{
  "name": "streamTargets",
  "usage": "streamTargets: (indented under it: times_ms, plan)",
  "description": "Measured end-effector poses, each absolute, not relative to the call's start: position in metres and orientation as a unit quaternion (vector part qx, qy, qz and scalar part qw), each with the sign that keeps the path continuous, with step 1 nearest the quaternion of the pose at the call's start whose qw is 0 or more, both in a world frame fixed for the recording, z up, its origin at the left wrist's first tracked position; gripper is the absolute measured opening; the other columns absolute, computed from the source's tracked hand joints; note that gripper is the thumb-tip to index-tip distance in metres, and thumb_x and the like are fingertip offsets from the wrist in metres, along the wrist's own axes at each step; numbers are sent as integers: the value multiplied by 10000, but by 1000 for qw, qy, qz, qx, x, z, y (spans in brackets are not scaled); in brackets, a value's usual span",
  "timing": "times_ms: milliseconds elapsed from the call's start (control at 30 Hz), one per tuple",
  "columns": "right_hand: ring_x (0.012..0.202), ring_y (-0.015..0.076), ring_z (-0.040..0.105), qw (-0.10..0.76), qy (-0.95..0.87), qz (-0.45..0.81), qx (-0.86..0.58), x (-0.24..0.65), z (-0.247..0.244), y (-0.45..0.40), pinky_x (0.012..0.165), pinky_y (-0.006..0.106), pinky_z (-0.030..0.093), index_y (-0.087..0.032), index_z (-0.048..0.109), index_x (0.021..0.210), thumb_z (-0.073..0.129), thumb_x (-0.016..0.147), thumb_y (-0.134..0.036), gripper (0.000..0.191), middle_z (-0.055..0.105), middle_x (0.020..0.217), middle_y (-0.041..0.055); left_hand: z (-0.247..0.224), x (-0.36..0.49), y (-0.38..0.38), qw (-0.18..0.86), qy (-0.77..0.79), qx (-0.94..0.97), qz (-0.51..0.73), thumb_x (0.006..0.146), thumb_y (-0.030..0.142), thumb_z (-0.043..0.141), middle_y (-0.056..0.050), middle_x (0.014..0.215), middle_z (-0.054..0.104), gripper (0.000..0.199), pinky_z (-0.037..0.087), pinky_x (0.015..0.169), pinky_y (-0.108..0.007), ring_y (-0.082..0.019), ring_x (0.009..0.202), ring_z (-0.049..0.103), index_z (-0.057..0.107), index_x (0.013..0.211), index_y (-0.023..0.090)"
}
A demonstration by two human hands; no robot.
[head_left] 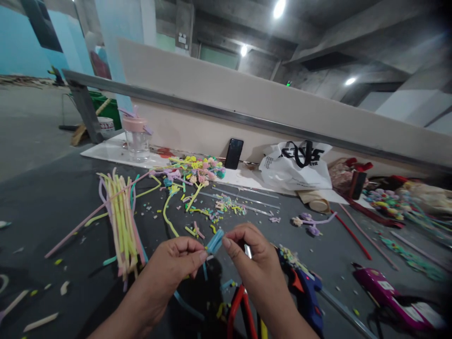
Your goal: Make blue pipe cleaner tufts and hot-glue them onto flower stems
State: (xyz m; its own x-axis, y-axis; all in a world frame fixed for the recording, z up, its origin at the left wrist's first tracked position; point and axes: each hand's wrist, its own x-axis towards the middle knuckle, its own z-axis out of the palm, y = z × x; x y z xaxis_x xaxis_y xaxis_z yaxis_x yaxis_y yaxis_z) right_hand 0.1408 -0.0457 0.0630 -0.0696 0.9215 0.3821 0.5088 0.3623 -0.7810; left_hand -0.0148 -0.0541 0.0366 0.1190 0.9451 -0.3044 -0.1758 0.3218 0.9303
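Note:
A small folded bundle of blue pipe cleaner (pixel 215 242) is held between my two hands above the dark table. My left hand (pixel 176 261) pinches its lower left end between thumb and fingertips. At the upper right end, my right hand (pixel 252 254) has thumb and forefinger closed on it. A shiny metal piece shows by the curled fingers of the right hand; I cannot tell whether it is held. Beneath that hand lie red-handled pliers (pixel 240 310), partly hidden by the wrist. A blue glue gun (pixel 309 301) lies beside the right forearm.
Bundled pipe cleaners (pixel 122 219) lie to the left, with finished pipe cleaner flowers (pixel 197 167) behind. Cut scraps litter the table. A magenta tool (pixel 391 296) lies at right. Along the back stand a clear cup (pixel 137 141), a phone (pixel 234 153) and a white bag (pixel 296 167).

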Motion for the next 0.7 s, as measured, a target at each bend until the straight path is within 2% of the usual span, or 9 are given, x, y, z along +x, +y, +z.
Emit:
streamTargets:
  times_ms: [500, 700]
  plan:
    - [685, 150, 480, 526, -662, 211, -490, 134, 45, -47, 598, 255, 393, -200, 598, 675, 570, 767, -185, 96, 502, 720, 4, 34, -15, -56, 637, 503, 396, 430, 618, 320, 684, 46, 477, 483, 160, 266, 496, -212, -83, 475, 380, 646, 610, 165]
    - [680, 147, 477, 532, -659, 218, -485, 134, 43, -47, 590, 251, 390, -203, 599, 678, 567, 768, -168, 101, 484, 703, -2, 33, -14, -55, 639, 494, 414, 420, 647, 302, 665, 42, 496, 482, 151, 267, 503, -207, -77, 493, 378, 647, 611, 157]
